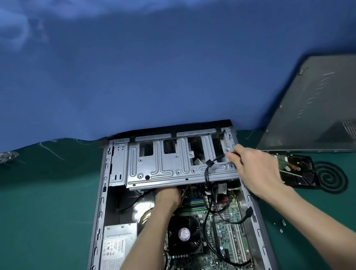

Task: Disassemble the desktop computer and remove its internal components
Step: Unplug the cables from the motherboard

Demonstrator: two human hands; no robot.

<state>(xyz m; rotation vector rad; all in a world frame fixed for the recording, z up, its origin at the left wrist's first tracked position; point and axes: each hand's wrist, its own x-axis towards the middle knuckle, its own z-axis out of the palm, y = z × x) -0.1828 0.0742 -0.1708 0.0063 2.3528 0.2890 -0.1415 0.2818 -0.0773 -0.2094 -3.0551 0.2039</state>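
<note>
Centre: right hand (pixel 254 167) pinches cable (pixel 216 160) at cage (pixel 165 166) edge; left hand (pixel 167 197) under cage, grip cannot be told. Draw cable slowly, clear of metal edges.

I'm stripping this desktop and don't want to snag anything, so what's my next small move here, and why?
Probably ease the black cable, pinched by your right hand, free of the drive cage. It loops over the cage's front edge down toward the motherboard, so lifting the cage now would likely tug it.
</note>
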